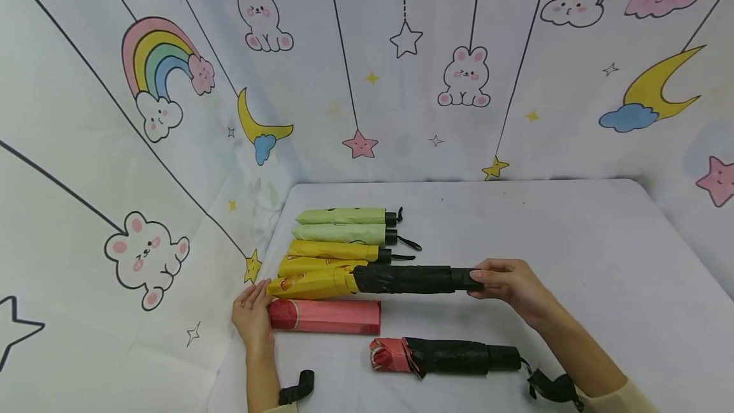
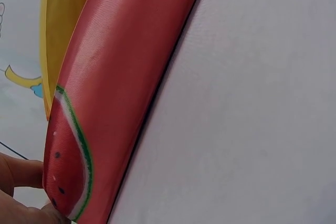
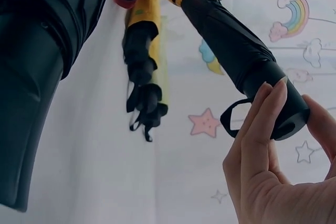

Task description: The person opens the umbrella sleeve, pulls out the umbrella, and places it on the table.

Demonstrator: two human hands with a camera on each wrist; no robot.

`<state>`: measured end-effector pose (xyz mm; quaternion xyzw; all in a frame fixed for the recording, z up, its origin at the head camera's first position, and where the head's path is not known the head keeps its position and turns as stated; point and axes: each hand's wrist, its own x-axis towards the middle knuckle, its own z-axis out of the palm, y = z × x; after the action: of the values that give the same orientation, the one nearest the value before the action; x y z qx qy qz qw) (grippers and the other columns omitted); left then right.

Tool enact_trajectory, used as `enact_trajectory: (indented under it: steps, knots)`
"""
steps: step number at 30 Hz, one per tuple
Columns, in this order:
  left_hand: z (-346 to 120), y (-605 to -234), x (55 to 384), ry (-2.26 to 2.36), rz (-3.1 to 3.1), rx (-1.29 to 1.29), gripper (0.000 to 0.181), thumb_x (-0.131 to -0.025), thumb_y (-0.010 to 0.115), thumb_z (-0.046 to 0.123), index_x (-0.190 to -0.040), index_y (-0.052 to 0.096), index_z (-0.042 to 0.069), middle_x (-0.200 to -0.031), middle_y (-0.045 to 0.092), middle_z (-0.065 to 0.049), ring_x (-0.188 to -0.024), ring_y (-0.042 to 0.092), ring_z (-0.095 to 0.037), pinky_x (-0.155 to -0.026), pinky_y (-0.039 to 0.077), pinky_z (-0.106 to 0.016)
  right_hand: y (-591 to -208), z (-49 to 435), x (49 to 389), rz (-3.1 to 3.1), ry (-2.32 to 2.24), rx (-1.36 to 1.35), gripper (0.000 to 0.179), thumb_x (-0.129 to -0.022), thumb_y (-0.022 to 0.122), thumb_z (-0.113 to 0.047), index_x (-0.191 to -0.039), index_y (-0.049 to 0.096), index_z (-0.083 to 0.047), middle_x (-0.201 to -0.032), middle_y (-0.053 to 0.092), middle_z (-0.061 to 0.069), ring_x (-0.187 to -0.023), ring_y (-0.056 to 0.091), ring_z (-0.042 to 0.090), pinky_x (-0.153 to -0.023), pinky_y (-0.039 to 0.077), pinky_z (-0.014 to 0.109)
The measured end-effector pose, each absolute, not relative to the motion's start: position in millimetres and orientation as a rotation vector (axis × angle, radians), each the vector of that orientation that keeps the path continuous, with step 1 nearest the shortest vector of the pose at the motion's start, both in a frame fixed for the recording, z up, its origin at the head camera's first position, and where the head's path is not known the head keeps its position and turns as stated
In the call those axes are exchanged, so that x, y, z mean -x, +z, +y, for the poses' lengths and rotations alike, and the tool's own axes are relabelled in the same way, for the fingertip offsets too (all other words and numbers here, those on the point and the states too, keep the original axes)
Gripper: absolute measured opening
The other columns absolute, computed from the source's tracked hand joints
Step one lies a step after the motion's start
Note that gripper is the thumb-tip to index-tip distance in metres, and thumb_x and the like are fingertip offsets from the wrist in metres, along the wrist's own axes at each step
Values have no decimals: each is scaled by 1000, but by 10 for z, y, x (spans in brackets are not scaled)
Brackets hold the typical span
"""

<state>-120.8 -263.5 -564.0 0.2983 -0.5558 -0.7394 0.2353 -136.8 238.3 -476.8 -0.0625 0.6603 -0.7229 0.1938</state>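
Pinching right grip [image 1: 510, 285]: you hold a long yellow-and-black folded fabric umbrella [image 1: 404, 279] by its black handle [image 1: 463, 279], above the white worktop [image 1: 573, 228].
Left grip [image 1: 252, 314]: at its yellow tip [image 1: 282, 287]; whether holding, you cannot tell.
Pink watermelon-print fabric sleeve [image 1: 335, 317]: nearer you, beside that umbrella and your left grip.

Umbrellas [image 1: 341, 233] side by side on table [image 1: 545, 228]

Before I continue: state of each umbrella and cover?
Far green umbrella: folded, sleeved.
Near green umbrella: folded, sleeved.
Far yellow umbrella: folded, sleeved.
Middle yellow umbrella: folded, partly hidden.
Held umbrella: folded, black length exposed.
Yellow cover: on that umbrella's end.
Pink cover: lying, no handle showing.
Pink-tipped umbrella: folded, black length exposed.
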Motion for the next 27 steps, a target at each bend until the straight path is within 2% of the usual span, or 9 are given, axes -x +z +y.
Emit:
enact_trajectory:
  steps: [10, 27]
  knots:
    - [-2619, -5611, 1210, -2029, -1551, -821, 55, -97, 57, -15, -148, 36, -9, -146, 53, -30, -125, 67, -20, -101, 52, -24, -4824, 2527, 1326, 1871, -2004, 119, 20, -101, 67, -11, -105, 72, 8, -109, 65, 13, -93, 74, 24, -90, 61, 42]
    - [-2598, -5613, 1217, -1997, -1577, -834, 55, -95, 59, -15, -146, 40, -10, -142, 57, -31, -116, 71, -16, -97, 54, -24, -4939, 2778, 1233, 1805, -2025, 180, 19, -104, 59, -6, -108, 72, 7, -104, 70, 7, -92, 73, 22, -90, 62, 40]
